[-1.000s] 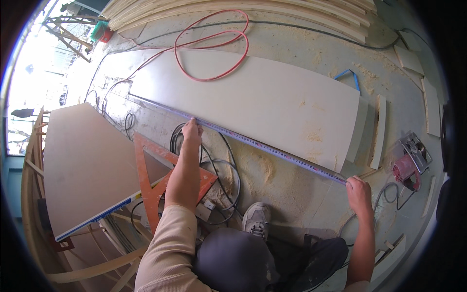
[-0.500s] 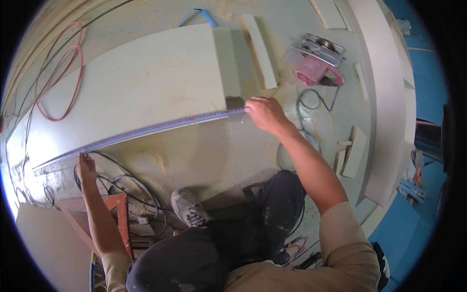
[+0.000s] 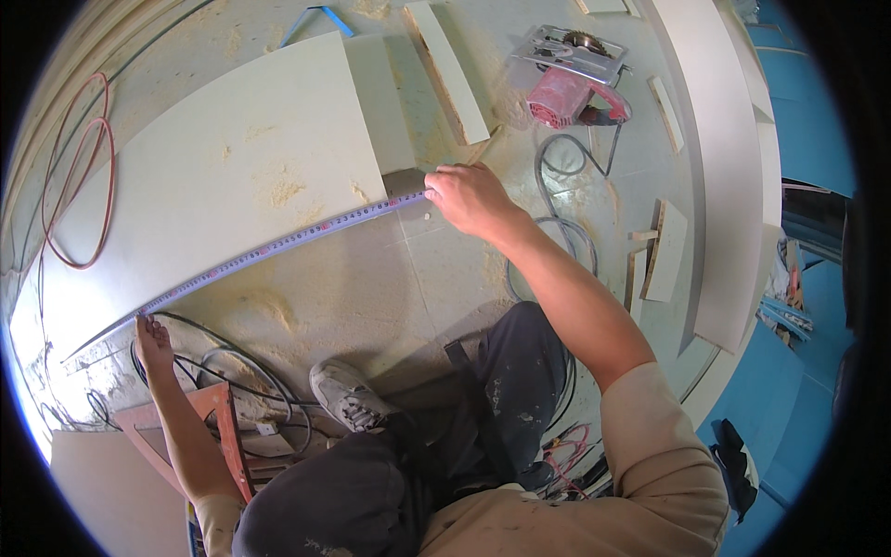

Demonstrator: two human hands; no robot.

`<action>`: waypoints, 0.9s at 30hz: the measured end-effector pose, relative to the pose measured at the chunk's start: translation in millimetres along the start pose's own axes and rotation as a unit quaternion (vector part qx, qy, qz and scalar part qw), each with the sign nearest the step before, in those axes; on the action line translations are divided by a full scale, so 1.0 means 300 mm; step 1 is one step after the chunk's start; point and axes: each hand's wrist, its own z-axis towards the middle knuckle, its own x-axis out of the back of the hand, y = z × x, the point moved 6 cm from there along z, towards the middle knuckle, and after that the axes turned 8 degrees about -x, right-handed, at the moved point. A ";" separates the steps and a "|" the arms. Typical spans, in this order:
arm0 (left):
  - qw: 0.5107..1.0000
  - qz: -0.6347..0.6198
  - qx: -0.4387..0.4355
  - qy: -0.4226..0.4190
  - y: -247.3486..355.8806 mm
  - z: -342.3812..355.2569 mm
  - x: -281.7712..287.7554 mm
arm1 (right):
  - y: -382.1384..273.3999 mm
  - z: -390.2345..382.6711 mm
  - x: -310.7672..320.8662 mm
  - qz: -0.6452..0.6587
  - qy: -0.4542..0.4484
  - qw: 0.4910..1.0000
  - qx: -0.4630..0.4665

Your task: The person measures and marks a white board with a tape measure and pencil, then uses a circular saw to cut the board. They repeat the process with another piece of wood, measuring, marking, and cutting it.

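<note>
A pale purple measuring tape (image 3: 269, 249) stretches taut along the near edge of a large white board (image 3: 251, 139) on the floor. My right hand (image 3: 471, 200) is closed round the tape just past the board's right corner. Farther left, my left hand (image 3: 153, 341) pinches the tape at the board's near edge. The tape's marked face shows between my hands. I cannot make out a tape case. Sawdust lies scattered on the board.
A red circular saw (image 3: 571, 88) rests blade-up at the far right, near a coiled cable (image 3: 566, 158). White board strips (image 3: 447, 74) and offcuts (image 3: 666, 251) lie about. An orange triangular frame (image 3: 223, 422) stands beside my left forearm. A red hose (image 3: 111, 176) loops over the board's left part.
The view has shifted, so the board and saw appear farther left. The tape's markings now read more sharply. Both hands keep their hold near the same places along the board.
</note>
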 end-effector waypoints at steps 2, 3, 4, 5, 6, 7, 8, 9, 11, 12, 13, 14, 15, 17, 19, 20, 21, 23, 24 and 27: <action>1.000 0.002 0.001 0.009 -0.005 -0.009 -0.021 | -0.006 -0.002 0.001 0.018 -0.023 0.999 0.012; 1.000 -0.021 -0.005 0.008 0.005 -0.002 -0.025 | -0.023 -0.004 0.020 0.039 -0.041 0.998 0.022; 0.999 -0.046 -0.015 0.009 0.022 0.022 0.017 | -0.046 0.006 0.029 0.060 -0.057 0.996 0.037; 0.997 -0.071 -0.025 0.009 0.049 0.043 0.062 | -0.075 0.011 0.016 0.062 -0.074 0.995 0.037; 0.993 -0.086 -0.067 -0.050 0.109 0.078 0.151 | -0.126 0.020 0.003 0.066 -0.090 0.993 0.044; 0.992 -0.093 -0.078 -0.037 0.102 0.057 0.120 | -0.137 0.006 -0.017 0.058 -0.140 0.988 0.015; 0.991 -0.100 -0.088 -0.024 0.103 0.035 0.090 | -0.142 -0.010 -0.024 0.052 -0.159 0.986 -0.002; 0.988 -0.114 -0.090 -0.059 0.095 -0.041 -0.039 | -0.122 -0.038 -0.020 0.067 -0.166 0.984 -0.023; 0.976 -0.168 -0.096 -0.101 0.136 -0.143 -0.122 | -0.124 -0.071 -0.044 0.111 -0.168 0.979 -0.021; 0.967 -0.184 -0.106 -0.140 0.148 -0.200 -0.197 | -0.113 -0.093 -0.076 0.128 -0.166 0.978 -0.017; 0.965 -0.173 -0.100 -0.169 0.156 -0.233 -0.231 | -0.113 -0.117 -0.107 0.148 -0.167 0.975 -0.006; 0.962 -0.163 -0.093 -0.198 0.157 -0.263 -0.270 | -0.105 -0.143 -0.134 0.164 -0.165 0.973 -0.011; 0.966 -0.142 -0.082 -0.198 0.148 -0.335 -0.359 | -0.096 -0.179 -0.153 0.179 -0.163 0.970 -0.019; 0.965 -0.056 -0.060 -0.249 0.140 -0.524 -0.580 | -0.081 -0.241 -0.204 0.205 -0.135 0.969 -0.022; 0.957 0.051 -0.089 -0.273 0.127 -0.672 -0.722 | -0.054 -0.300 -0.234 0.353 -0.146 0.919 -0.101; 0.946 0.085 -0.092 -0.298 0.110 -0.707 -0.757 | -0.040 -0.332 -0.252 0.425 -0.151 0.881 -0.140; 0.935 0.125 -0.104 -0.314 0.084 -0.725 -0.773 | -0.018 -0.367 -0.273 0.484 -0.136 0.846 -0.180; 0.907 0.207 -0.129 -0.343 0.034 -0.752 -0.785 | 0.033 -0.432 -0.337 0.551 -0.081 0.796 -0.235; 0.898 0.236 -0.136 -0.345 0.017 -0.755 -0.790 | 0.069 -0.466 -0.372 0.583 -0.051 0.766 -0.266; 0.872 0.314 -0.158 -0.342 0.007 -0.761 -0.780 | 0.169 -0.495 -0.374 0.586 0.047 0.747 -0.311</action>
